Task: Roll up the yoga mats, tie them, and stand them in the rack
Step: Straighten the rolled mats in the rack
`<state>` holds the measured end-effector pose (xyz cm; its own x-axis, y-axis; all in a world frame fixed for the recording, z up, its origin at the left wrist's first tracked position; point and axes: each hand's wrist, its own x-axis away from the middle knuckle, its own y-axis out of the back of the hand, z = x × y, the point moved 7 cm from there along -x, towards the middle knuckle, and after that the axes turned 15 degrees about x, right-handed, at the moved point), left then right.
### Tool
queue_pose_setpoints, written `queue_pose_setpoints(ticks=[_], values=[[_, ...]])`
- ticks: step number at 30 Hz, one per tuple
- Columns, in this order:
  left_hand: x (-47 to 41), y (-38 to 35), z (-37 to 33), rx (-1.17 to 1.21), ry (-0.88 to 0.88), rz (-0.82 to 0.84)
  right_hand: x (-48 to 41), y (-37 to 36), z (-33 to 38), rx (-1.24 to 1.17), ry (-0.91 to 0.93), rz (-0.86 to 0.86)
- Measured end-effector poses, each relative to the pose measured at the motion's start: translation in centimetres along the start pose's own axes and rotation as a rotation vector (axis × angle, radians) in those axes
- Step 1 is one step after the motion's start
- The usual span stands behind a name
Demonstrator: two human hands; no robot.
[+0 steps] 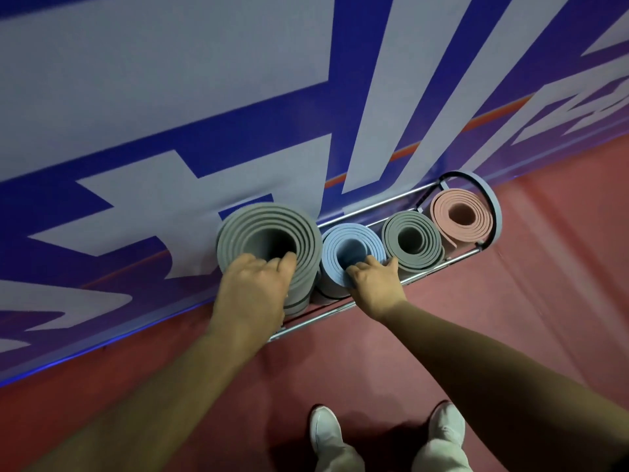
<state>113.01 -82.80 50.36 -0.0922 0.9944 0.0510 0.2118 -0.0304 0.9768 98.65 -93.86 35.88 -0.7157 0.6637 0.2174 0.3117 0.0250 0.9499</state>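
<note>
Count, mats: you have four rolled mats in view. By colour: two grey, namely the larger grey mat point(238, 240) and the smaller grey mat point(394, 233); one blue mat point(335, 238); one pink mat point(442, 209).

Count, racks: one rack point(439, 266), with one rounded end hoop point(495, 212) showing at your right.

Count, hands: two, your left hand point(252, 287) and your right hand point(374, 284), one per mat, so two mats touched, two untouched.

Count, shoes: two white, left shoe point(325, 427) and right shoe point(447, 424).

Count, walls: one printed wall point(136, 97).
</note>
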Motion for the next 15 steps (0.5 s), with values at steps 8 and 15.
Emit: queue_pose_setpoints(ticks=[8, 15], values=[[1.7, -10.7, 1.7, -0.044, 0.105, 0.181, 0.5, -1.4, 0.5, -0.004, -0.014, -0.020], [0.2, -15.3, 1.6, 0.084, 0.194, 0.200, -1.2, -2.0, 0.0, -0.117, -0.031, -0.125]])
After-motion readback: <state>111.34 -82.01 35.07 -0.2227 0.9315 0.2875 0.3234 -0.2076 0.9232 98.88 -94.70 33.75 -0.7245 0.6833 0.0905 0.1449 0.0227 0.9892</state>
